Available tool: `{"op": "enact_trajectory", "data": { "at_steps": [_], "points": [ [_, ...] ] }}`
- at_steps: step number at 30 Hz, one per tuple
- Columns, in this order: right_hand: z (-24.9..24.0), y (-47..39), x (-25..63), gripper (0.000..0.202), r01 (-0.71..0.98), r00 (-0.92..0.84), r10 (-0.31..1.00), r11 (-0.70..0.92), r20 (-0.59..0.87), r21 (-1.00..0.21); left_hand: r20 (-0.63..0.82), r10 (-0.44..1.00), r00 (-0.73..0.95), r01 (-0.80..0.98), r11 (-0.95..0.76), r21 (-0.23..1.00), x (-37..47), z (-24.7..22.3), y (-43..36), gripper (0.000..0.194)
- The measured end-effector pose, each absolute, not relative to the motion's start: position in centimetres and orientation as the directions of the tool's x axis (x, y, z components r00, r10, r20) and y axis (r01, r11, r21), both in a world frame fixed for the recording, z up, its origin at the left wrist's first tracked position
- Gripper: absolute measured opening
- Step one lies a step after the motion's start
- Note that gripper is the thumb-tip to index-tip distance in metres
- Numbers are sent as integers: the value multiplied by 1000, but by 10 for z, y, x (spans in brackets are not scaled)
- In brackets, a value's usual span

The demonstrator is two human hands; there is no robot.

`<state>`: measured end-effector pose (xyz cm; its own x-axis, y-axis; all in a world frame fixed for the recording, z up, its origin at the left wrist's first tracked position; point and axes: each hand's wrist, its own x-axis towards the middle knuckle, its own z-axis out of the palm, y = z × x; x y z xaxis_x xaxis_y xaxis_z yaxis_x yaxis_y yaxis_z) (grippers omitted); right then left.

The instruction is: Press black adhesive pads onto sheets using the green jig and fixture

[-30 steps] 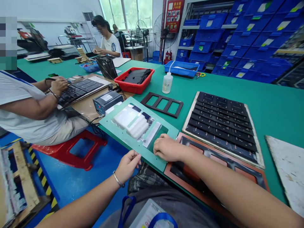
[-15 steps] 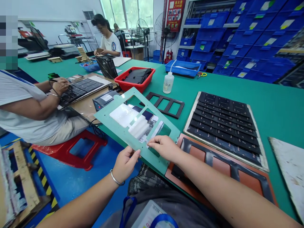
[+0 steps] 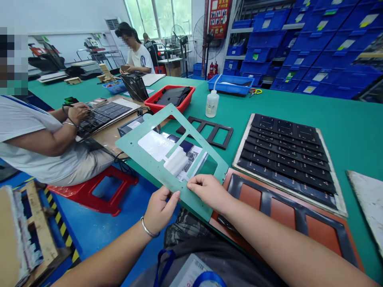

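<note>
A translucent green template [image 3: 149, 161] with rectangular openings stands tilted, hinged along its right edge to a reddish-brown board [image 3: 279, 211]. My left hand [image 3: 160, 207] pinches the template's near edge between thumb and fingers. My right hand [image 3: 208, 189] is closed at the template's lower part, its fingertips pressed together; whether anything small is between them is hidden. A black frame with several windows [image 3: 295, 213] lies on the board. Behind the template, a similar dark frame [image 3: 209, 133] rests on the green table [image 3: 269, 105]. White sheets [image 3: 152, 144] show through the openings.
Stacked black panels lie on a white-edged board [image 3: 239, 153] at right. A squeeze bottle [image 3: 212, 104], red tray [image 3: 187, 103] and blue tray [image 3: 236, 89] stand farther back. At left, a person's hands [image 3: 78, 111] work over black panels [image 3: 109, 111] beside a red stool [image 3: 104, 195].
The view has shifted slightly. My right hand has moved a little down along the template, while my left hand keeps its hold on the edge.
</note>
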<state>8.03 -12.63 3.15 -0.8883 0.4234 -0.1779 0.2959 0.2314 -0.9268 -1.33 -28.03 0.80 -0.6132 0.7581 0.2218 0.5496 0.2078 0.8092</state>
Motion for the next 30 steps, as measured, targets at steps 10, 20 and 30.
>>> {"op": "enact_trajectory", "data": {
  "at_steps": [10,20,30],
  "points": [
    [35,-132,89,13,183,-872,489,401,40,-898,282,776,-565,624,179,761,-6,18,-277,20],
    [39,-123,94,11,127,-857,502,426,117,-896,271,784,-558,646,205,736,-4,20,-277,23],
    [58,-102,90,15,-109,-904,187,769,385,-630,297,788,-540,682,202,703,-3,23,-276,24]
  ]
}}
